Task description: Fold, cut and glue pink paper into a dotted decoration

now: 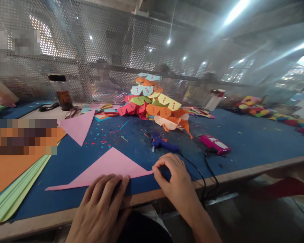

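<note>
A pink sheet of paper (109, 167), folded into a triangle with a narrow strip along its near side, lies on the blue table close to the front edge. My left hand (101, 199) rests on that near fold, its fingers slightly bent and their tips on the paper. Thumb and forefinger of my right hand (176, 184) pinch the thin right tip of the folded paper. Beyond my right hand lies a blue glue gun (163, 143), its black cord running toward the table edge. Another pink paper triangle (78, 126) is farther back on the left.
Orange and green paper sheets (20, 168) are stacked at the left. A pile of coloured cut-paper shapes (152, 101) stands mid-back, with paper scraps before it. At right is a magenta box-shaped device (215, 144) with a cord. A dark-lidded jar (62, 94) stands behind.
</note>
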The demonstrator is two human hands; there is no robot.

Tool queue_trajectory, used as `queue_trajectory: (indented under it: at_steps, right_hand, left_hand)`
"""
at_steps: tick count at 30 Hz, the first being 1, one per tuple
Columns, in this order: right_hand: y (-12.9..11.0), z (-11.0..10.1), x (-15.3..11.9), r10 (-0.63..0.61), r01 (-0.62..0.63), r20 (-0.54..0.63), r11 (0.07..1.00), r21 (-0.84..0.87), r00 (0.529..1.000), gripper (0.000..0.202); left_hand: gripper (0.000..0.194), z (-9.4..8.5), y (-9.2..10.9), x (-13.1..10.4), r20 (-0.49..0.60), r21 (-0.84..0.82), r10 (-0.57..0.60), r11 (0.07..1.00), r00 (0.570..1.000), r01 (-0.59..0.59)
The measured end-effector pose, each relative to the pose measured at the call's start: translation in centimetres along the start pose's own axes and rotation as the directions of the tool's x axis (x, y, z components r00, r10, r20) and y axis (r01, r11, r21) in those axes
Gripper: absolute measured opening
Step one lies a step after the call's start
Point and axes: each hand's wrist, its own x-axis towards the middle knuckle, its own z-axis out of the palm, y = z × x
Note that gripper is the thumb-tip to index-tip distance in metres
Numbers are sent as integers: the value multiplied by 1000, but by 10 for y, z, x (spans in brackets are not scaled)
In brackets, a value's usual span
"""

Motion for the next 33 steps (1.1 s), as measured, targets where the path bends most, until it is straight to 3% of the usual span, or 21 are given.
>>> queue_trajectory:
  at_steps: [3, 7, 9, 28, 33]
  right_hand:
    - [-13, 2, -1, -85, 85, -12, 985, 149, 996, 13]
    - [-24, 6, 1, -145, 111, 175, 976, 189, 974, 10]
    - [-26, 7, 1, -142, 108, 216, 981, 160, 966, 8]
    - [-23, 8, 1, -133, 97, 220, 981, 169, 966, 9]
    - [-23, 9, 0, -136, 99, 204, 978, 183, 970, 11]
  left_hand:
    - [38, 0, 0, 1, -32, 8, -11, 1000, 999, 12]
    - [35, -2, 1, 4, -59, 2, -9, 1000, 998, 9]
    - [36, -3, 1, 4, -45, -1, -7, 1000, 999, 7]
    - [41, -4, -12, -9, -40, 25, 78, 997, 996, -77]
    - [53, -2, -27, -33, -20, 64, 33, 997, 999, -32]
